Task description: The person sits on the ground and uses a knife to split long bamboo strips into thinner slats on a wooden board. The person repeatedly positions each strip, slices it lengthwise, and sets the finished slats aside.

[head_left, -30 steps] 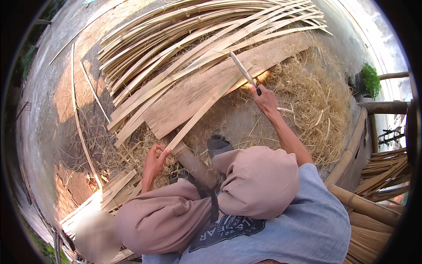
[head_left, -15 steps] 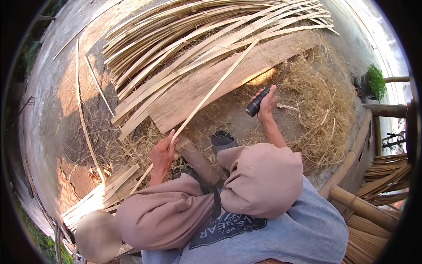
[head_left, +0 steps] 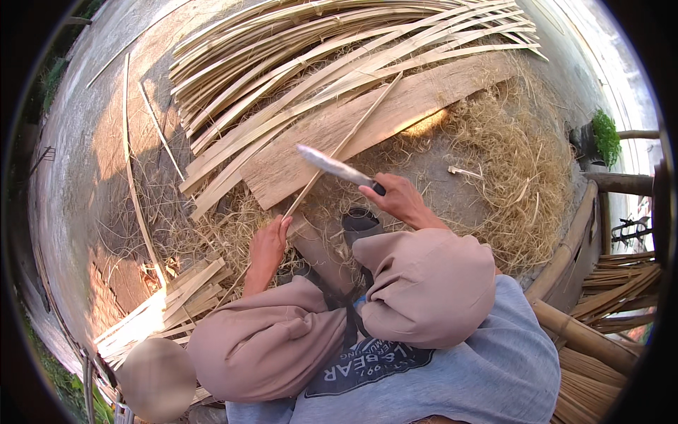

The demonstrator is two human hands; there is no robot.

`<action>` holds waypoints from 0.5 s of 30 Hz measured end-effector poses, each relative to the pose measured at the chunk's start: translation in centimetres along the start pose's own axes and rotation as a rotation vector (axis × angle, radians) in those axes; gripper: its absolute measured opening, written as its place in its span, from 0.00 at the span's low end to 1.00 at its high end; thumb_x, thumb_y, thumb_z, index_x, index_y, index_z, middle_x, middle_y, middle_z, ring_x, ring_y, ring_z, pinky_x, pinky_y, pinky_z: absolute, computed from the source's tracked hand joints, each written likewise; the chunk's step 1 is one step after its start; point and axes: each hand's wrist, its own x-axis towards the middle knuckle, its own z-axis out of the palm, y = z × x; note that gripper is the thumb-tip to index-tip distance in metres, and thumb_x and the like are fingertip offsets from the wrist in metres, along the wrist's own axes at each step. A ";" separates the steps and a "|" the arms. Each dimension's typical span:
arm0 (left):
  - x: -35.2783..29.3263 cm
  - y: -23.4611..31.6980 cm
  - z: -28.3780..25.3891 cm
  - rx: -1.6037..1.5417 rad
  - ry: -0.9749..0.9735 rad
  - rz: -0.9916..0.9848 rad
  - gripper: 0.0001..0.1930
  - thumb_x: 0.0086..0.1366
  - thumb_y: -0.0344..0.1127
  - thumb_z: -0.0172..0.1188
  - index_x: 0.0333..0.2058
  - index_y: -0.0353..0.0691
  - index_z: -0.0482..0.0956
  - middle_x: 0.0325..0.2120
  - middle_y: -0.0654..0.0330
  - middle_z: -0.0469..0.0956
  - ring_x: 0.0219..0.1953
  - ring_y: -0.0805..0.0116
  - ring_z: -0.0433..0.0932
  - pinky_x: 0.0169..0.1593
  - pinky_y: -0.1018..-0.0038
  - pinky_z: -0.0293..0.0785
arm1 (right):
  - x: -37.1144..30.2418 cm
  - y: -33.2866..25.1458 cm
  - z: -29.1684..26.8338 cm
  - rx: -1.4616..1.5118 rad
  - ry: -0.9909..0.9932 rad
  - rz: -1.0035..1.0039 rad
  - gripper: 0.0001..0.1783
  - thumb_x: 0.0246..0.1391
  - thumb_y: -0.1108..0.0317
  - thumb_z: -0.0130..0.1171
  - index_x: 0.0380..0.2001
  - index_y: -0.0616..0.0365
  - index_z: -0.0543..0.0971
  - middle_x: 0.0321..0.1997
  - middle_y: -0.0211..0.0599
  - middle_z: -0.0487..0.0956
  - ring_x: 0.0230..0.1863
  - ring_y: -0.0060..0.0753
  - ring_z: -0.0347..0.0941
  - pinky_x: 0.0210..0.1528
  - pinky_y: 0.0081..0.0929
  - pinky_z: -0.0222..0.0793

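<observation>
My left hand (head_left: 267,246) is closed on a thin bamboo strip (head_left: 365,115), pinching it between thumb and fingers. The strip slants from beside my left leg up across a wide wooden plank (head_left: 431,88). In my right hand (head_left: 401,200) is a knife (head_left: 339,168), gripped by its dark handle. Its blade points up and left and crosses over the strip in front of my left hand. Whether blade and strip touch I cannot tell. The fingers of my right hand wrap round the handle, which is partly hidden.
Beyond the plank lies a wide stack of bamboo strips (head_left: 282,60). Fine shavings (head_left: 522,177) are heaped at the right. More flat strips (head_left: 187,297) lie by my left knee, and long ones (head_left: 134,169) on the ground. Bamboo poles (head_left: 583,336) stand close at my right.
My right hand has swung the knife left from over the shavings to across the strip. The strip has turned narrow edge up and shifted slightly back toward me.
</observation>
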 end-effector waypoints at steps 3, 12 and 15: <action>0.2 0.3 -0.1 0.055 0.022 -0.003 0.21 0.78 0.52 0.49 0.37 0.40 0.79 0.23 0.38 0.78 0.29 0.32 0.78 0.32 0.45 0.69 | 2.7 0.5 -1.1 0.068 0.023 0.192 0.31 0.64 0.35 0.57 0.32 0.58 0.78 0.31 0.49 0.81 0.33 0.53 0.81 0.36 0.49 0.76; -1.5 -1.5 -1.1 -0.053 -0.094 -0.068 0.23 0.78 0.55 0.47 0.40 0.42 0.81 0.23 0.40 0.78 0.31 0.35 0.78 0.34 0.47 0.70 | 7.0 10.1 -6.2 0.021 0.368 0.220 0.35 0.65 0.38 0.55 0.23 0.64 0.78 0.21 0.53 0.78 0.24 0.49 0.77 0.31 0.47 0.69; -1.8 -2.5 -1.9 -0.141 -0.134 -0.085 0.24 0.78 0.54 0.47 0.36 0.38 0.79 0.22 0.44 0.77 0.29 0.41 0.78 0.35 0.51 0.70 | 9.6 9.9 -8.5 0.084 0.411 0.280 0.35 0.65 0.40 0.54 0.21 0.66 0.77 0.21 0.54 0.78 0.23 0.50 0.76 0.31 0.48 0.69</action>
